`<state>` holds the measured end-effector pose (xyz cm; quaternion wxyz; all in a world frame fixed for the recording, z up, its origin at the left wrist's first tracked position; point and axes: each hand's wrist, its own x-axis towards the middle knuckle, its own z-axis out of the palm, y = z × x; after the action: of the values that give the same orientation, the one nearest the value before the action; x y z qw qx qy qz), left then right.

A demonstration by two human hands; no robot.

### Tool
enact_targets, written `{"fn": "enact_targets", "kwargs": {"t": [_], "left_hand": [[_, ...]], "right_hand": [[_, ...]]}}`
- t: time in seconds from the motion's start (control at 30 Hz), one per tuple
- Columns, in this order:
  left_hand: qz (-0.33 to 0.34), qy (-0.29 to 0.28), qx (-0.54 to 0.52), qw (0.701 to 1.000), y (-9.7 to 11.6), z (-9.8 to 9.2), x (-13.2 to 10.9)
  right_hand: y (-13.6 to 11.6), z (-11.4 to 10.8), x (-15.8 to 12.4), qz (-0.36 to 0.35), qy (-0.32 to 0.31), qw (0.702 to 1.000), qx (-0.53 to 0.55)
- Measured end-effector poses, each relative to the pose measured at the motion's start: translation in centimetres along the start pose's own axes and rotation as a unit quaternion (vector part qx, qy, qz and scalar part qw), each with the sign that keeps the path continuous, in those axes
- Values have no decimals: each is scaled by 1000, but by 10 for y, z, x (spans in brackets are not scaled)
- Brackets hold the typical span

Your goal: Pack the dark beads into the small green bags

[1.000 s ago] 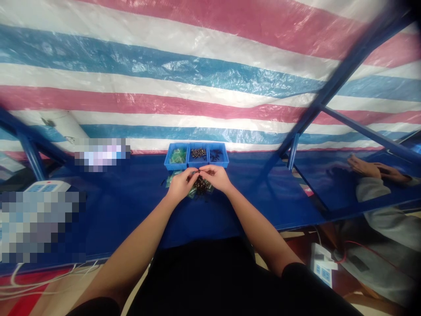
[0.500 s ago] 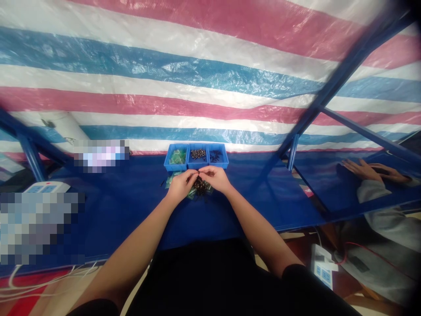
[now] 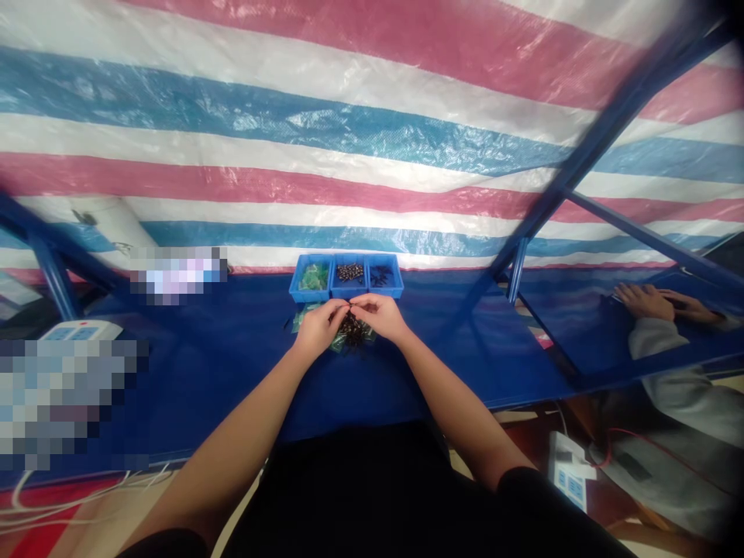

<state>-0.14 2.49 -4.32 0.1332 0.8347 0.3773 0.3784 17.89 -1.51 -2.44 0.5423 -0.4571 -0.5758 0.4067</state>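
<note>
Fingertips of my left hand (image 3: 319, 326) and my right hand (image 3: 380, 315) meet in a pinch above a pile of small dark and brassy parts (image 3: 353, 333). What they pinch is too small to make out. Green pieces (image 3: 338, 342) lie around the pile, partly behind my left hand. Just beyond my hands stand three joined blue bins: the left bin (image 3: 296, 289) holds green pieces, the middle bin (image 3: 347, 294) holds brassy and black parts, and the right bin (image 3: 396, 287) holds dark parts.
The bins stand on a blue table (image 3: 465, 349). A white power strip (image 3: 81, 332) lies at the left, near blurred-out areas. Blue frame posts (image 3: 517, 270) rise at both sides. At the right, another person's hands (image 3: 645, 301) rest on the table beyond the frame.
My hands hold almost the same pinch, with only a slight shift. The other person's hand at the right has moved slightly.
</note>
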Motion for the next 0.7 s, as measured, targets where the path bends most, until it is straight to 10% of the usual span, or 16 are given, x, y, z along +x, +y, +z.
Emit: {"fn": "enact_targets", "kwargs": {"t": [0.7], "left_hand": [[-5, 22, 12, 1000, -2, 2, 0]], "right_hand": [[-3, -1, -1, 5, 5, 1000, -13]]}}
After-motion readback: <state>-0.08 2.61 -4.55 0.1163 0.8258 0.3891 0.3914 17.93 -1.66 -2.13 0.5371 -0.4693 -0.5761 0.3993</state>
